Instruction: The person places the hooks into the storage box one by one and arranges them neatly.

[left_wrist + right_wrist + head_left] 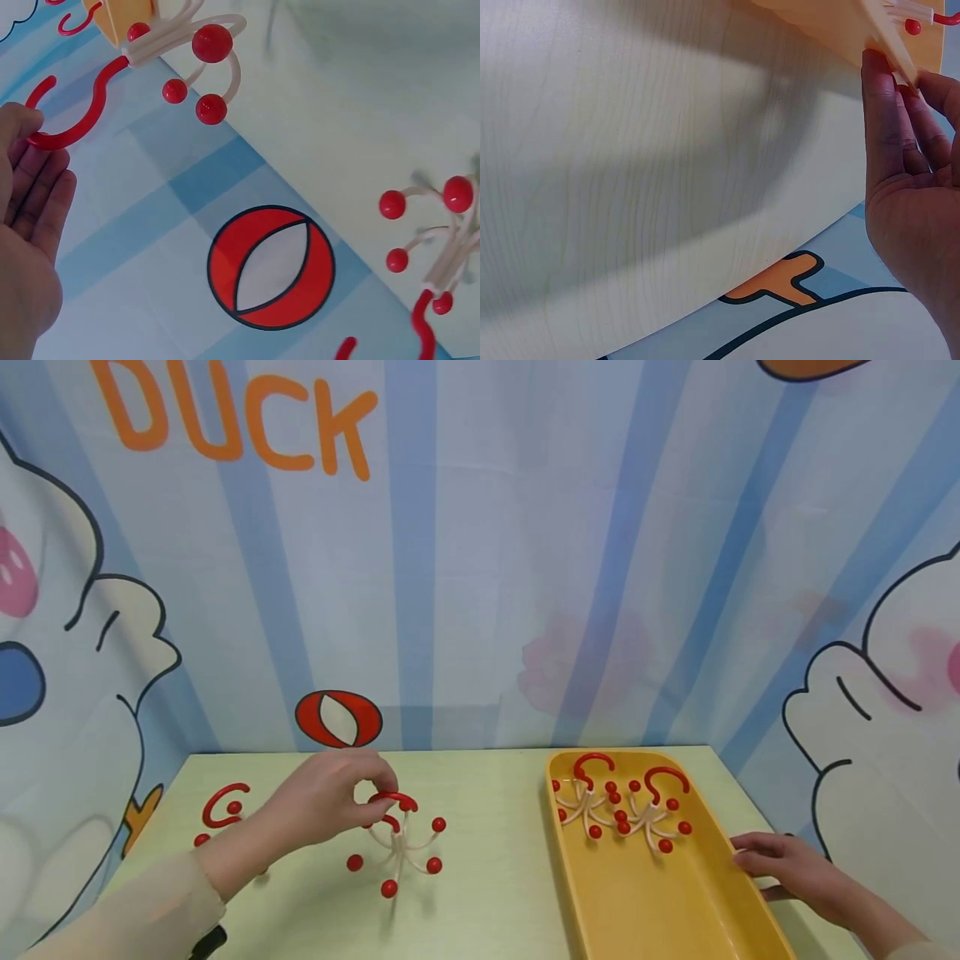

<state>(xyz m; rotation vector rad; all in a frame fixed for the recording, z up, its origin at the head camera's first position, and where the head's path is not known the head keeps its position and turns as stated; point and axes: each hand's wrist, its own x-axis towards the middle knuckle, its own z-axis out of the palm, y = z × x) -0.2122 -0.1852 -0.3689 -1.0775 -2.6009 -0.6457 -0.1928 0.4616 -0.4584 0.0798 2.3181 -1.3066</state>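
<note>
My left hand (337,797) pinches the red hook of a white hanger (400,843) with several curved prongs tipped by red balls. The hanger is upright, its shadow on the table beneath it. In the left wrist view, thumb and fingertips meet on the red hook (94,109). My right hand (795,868) grips the right rim of a yellow tray (645,902), thumb and fingers on either side of the wall (892,41). Two similar hangers (588,797) (648,814) lie side by side at the tray's far end.
Another hanger's red hook (217,806) shows at the table's left, its body mostly hidden behind my left forearm. The pale wood-grain table (495,843) ends at a printed blue-striped cloth (480,568) at the back and sides.
</note>
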